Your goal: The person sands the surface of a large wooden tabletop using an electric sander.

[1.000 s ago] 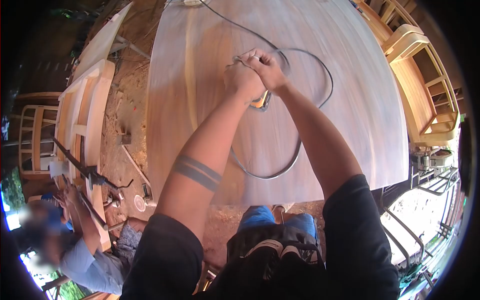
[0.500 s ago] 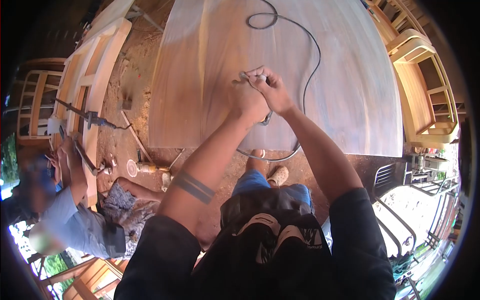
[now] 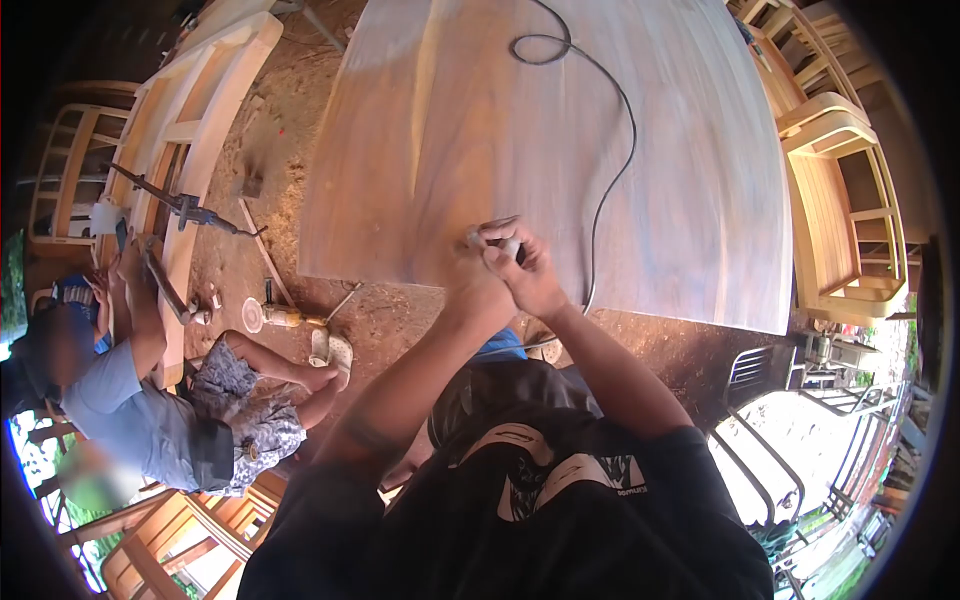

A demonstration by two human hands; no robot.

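Note:
My left hand point(image 3: 472, 272) and my right hand point(image 3: 530, 272) are together low over the near part of a broad wooden panel point(image 3: 400, 180), close to its front edge. Both are closed around a corded power tool, mostly hidden by the hands. A pale grey bit of it point(image 3: 511, 246) shows between my right fingers. The left fingers are smeared by motion. The black cord point(image 3: 625, 165) loops across the panel and drops over the front edge beside my right forearm. Whitish dust covers much of the grain, with browner wood at left.
At left, a seated co-worker point(image 3: 150, 400) has hands by a long wooden frame point(image 3: 195, 130), where a bar clamp point(image 3: 185, 207) lies. A yellow power tool point(image 3: 285, 318) rests on the dirt floor. Wooden chair frames point(image 3: 830, 220) stand at right; a metal frame point(image 3: 755, 450) is below them.
Both hands have drawn back together toward my body, from mid-panel to near its front edge. The view has turned slightly, and the cord lies straighter at the right.

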